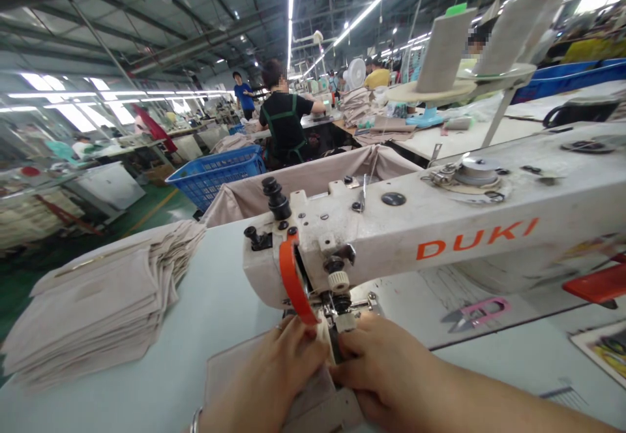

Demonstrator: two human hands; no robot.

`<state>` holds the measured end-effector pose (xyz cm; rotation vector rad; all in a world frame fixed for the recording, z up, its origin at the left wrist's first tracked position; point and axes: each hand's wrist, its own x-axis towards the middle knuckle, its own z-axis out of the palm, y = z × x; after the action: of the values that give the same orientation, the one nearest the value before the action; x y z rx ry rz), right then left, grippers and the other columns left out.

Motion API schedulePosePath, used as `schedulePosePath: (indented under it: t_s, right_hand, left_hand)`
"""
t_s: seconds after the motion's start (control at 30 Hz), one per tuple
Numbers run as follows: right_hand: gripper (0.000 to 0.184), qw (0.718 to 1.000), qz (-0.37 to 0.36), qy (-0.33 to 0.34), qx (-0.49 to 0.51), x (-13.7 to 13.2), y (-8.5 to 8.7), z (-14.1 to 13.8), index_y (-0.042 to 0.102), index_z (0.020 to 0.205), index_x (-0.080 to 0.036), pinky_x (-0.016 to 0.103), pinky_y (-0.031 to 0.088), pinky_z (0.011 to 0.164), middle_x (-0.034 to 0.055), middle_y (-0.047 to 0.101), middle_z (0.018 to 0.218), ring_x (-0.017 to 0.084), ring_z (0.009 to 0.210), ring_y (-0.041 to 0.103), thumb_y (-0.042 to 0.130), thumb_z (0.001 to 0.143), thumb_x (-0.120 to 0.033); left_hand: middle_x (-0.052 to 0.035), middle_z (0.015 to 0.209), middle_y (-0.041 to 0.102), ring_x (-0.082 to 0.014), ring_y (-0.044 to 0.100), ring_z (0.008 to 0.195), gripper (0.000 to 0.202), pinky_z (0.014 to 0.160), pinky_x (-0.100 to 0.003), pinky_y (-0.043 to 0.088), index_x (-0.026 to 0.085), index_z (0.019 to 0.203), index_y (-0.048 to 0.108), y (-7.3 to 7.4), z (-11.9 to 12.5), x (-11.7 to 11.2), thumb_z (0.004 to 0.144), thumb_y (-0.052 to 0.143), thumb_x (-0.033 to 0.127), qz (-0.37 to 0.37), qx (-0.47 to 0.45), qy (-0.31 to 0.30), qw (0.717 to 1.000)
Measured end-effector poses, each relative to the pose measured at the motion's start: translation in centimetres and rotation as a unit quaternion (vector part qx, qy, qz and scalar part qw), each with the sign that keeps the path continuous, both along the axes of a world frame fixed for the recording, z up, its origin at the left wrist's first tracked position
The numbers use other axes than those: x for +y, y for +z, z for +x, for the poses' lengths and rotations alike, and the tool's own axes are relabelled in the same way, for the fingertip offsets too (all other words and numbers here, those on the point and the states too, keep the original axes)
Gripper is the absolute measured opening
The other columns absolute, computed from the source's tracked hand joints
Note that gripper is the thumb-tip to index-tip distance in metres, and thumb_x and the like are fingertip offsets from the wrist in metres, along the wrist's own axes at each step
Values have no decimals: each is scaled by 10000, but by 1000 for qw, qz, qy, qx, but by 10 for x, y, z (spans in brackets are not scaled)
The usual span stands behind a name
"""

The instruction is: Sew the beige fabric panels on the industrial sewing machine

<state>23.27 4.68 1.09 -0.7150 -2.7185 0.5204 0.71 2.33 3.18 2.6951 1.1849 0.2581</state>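
Note:
A white sewing machine (440, 224) marked DUKI stands across the pale table (205, 315). Under its needle area lies a beige fabric piece (229, 368). My left hand (264, 381) lies on that fabric just left of the presser foot, fingers curled and pressed down on it. My right hand (386, 361) rests on the right side of the foot, fingers bent and pinching the fabric edge at the needle. The fingertips of both hands meet below the orange guard (293, 283).
A tall stack of beige fabric pieces (98, 296) sits at the table's left. Pink thread snips (476, 311) lie under the machine arm. Thread cones (445, 48) stand behind. A blue basket (215, 172) and a cloth bin (313, 179) are beyond; other people work farther back.

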Motion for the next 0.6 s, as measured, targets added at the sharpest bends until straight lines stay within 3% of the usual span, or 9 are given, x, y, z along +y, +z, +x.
schedulePosePath:
  t_s: [0.1, 0.17, 0.37, 0.47, 0.6]
  right_hand:
    - [139, 999, -7, 19, 25, 0, 6, 0, 718, 903, -214, 404, 451, 915, 41, 700, 1131, 239, 1022, 615, 620, 807, -191]
    - [138, 998, -20, 41, 36, 0, 8, 0, 705, 878, -208, 382, 446, 926, 18, 727, 1076, 207, 981, 626, 593, 815, -158]
    - [176, 995, -48, 54, 61, 0, 9, 0, 670, 798, -224, 330, 437, 949, -6, 751, 944, 171, 946, 643, 548, 780, -98]
    - [162, 995, -46, 50, 67, -1, 10, 0, 649, 750, -227, 328, 435, 949, -14, 751, 920, 172, 960, 641, 557, 778, -96]
    - [178, 996, -41, 36, 72, -2, 11, 1, 648, 754, -241, 342, 442, 916, -28, 747, 883, 178, 947, 634, 553, 782, -93]
  left_hand:
    - [-32, 1300, 615, -180, 593, 1186, 492, 1034, -307, 498, 267, 1213, 541, 6, -2, 4, 818, 484, -21, -37, 11, -5, 999]
    - [-42, 1332, 618, -175, 600, 1201, 506, 1026, -305, 510, 257, 1229, 531, 7, -2, 6, 816, 473, -29, -37, 20, -8, 999]
    - [-83, 1397, 612, -245, 650, 1174, 541, 971, -371, 570, 216, 1277, 564, -9, 2, -1, 789, 556, -17, -21, 83, -5, 996]
    - [-93, 1351, 647, -232, 642, 1194, 573, 996, -361, 559, 178, 1338, 529, -13, 5, -5, 802, 528, -23, -9, 55, 4, 998]
    - [-77, 1243, 710, -173, 686, 1111, 429, 943, -262, 581, 167, 1294, 566, -10, 6, -8, 902, 464, 22, 21, -8, 19, 1000]
